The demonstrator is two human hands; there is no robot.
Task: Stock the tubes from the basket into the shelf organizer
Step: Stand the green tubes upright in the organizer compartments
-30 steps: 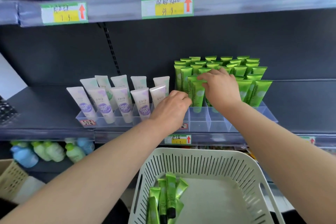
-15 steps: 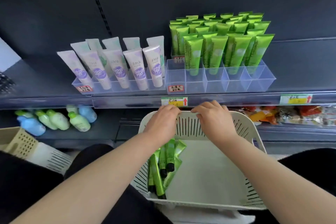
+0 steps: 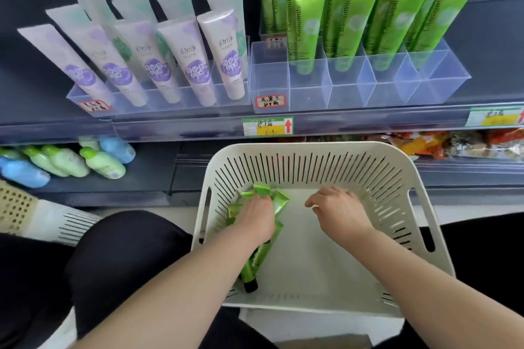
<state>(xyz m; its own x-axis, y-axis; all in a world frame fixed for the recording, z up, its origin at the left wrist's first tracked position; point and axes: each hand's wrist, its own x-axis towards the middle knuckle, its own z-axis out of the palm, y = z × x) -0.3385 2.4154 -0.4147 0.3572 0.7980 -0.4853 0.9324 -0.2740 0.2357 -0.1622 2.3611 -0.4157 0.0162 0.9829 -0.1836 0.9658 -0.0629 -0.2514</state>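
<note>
1. The left hand (image 3: 256, 217) lies palm down on a small pile of green tubes (image 3: 279, 201) in the white basket (image 3: 312, 148). Its fingertips are hidden among the tubes, so I cannot tell whether it grasps one.
2. The right hand (image 3: 338, 211) is just to the right of the left hand, over the basket floor, with its fingers loosely curled and holding nothing.
3. Beyond both hands, on the shelf above, a clear organizer (image 3: 348, 88) holds upright stocked tubes (image 3: 307, 22).
</note>
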